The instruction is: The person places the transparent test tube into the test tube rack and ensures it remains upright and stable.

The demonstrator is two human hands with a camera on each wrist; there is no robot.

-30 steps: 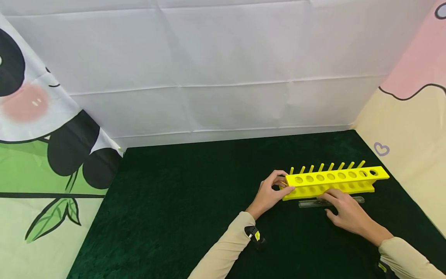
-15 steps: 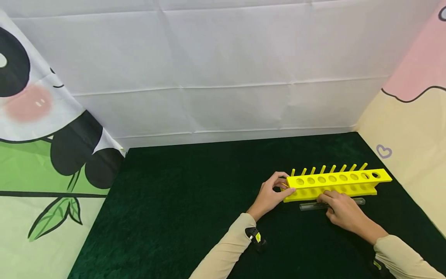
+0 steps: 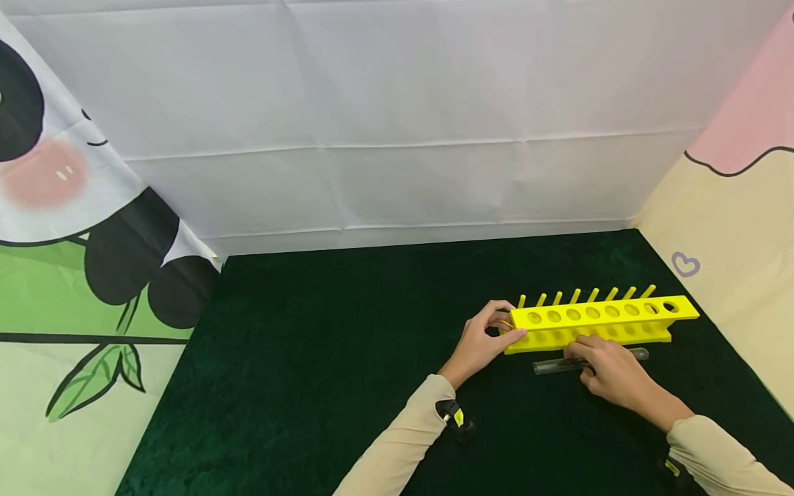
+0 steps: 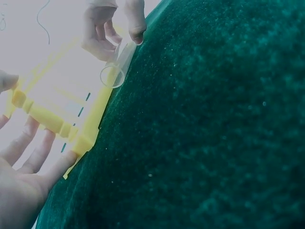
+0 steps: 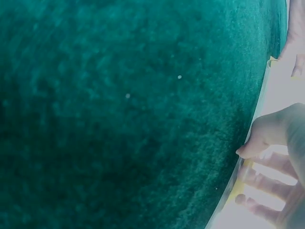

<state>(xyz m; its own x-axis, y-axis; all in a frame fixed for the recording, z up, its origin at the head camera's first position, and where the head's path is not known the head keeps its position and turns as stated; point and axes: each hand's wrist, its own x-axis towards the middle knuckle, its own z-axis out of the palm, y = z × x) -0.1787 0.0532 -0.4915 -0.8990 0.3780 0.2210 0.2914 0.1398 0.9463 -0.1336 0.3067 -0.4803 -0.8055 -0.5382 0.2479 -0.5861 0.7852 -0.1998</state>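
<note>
A yellow test tube rack (image 3: 595,327) stands on the dark green cloth, with a row of round holes on top and several pegs behind. My left hand (image 3: 480,342) grips its left end, thumb in front and fingers round the side. In front of the rack lies a clear glass test tube (image 3: 552,366). My right hand (image 3: 611,372) pinches the tube near its middle, between thumb and fingers. In the left wrist view the tube's open rim (image 4: 112,77) faces the left hand. Bright glare washes out much of the rack in both wrist views.
Dark green cloth (image 3: 347,358) covers the table, stretching left of the hands. A white sheet (image 3: 403,138) hangs at the back. Printed cloths stand on the left (image 3: 37,289) and right (image 3: 744,262), the right one close to the rack's end.
The right thumb has closed in on the test tube, and the right hand now pinches it. The left hand keeps its grip on the rack. The head view has shifted slightly.
</note>
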